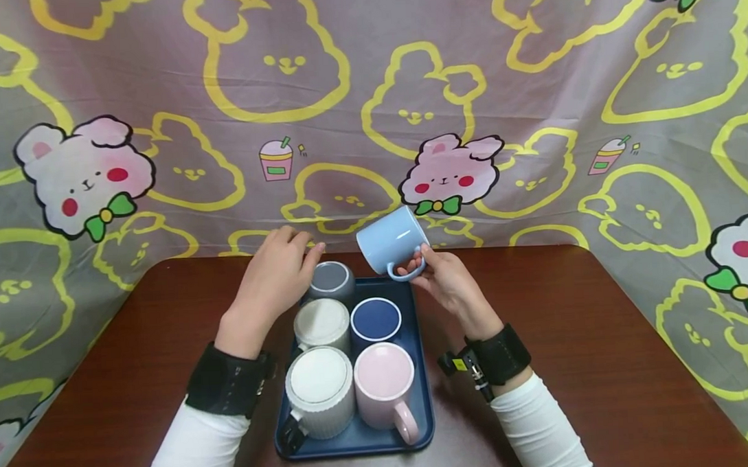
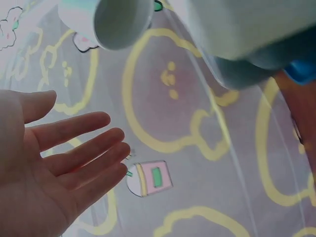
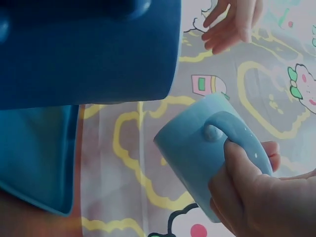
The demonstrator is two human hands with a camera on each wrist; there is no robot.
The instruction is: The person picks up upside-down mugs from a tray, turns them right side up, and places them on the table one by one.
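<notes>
A home-like tabletop: cartoon bunny cloth behind a wooden table.

Table: dark reddish-brown wood, glossy, with rounded far corners.
Backdrop cloth: greyish-mauve fabric hung behind the table and down both sides — printed with yellow rabbit outlines.
Rabbit print, left: pink-and-white cartoon rabbit with red cheeks and a green bow.
Rabbit print, centre: same motif, just above the table's far edge.
Rabbit print, right: partly cut by the frame edge.
Drink-cup prints: small pink cups with straws — a second one sits further right.
</notes>
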